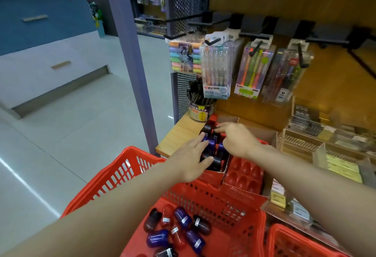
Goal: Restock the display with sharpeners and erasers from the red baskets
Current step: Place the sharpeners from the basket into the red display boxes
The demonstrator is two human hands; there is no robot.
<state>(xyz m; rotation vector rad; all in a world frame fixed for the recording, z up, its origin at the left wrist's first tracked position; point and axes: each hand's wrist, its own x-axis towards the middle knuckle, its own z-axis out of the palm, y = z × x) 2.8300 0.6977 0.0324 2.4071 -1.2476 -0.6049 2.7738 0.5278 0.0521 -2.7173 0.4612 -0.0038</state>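
Reaching over a red basket (130, 167), both hands work at a red display box (211, 173) that sits at the front of a wooden shelf (181, 132). The left hand (189, 159) lies along the near left side of the box with its fingers stretched out and its thumb laid across the front row; its grip is spread flat on the sharpeners (213, 147) rather than closed round any one of them. The right hand (236, 139) comes in from the right with its fingers bent down onto the back rows of the same box; whether it pinches a sharpener or only presses on them I cannot tell, since the fingertips are hidden among the dark pieces.

The box is packed with dark, blue and red sharpeners standing in rows. Just to its right sits a second red box, a tray with open oval wells (244, 173).

Loose sharpeners (175, 230), purple, red and dark, each with a small white label, lie scattered on the floor of the basket below the arms. The corner of a second red basket (293, 240) shows at the lower right.

Behind the box stands a tub of pens (200, 104), and packs of markers (186, 56) and pens (216, 69) hang on hooks above. Clear trays of small stationery (325, 134) fill the shelf to the right.
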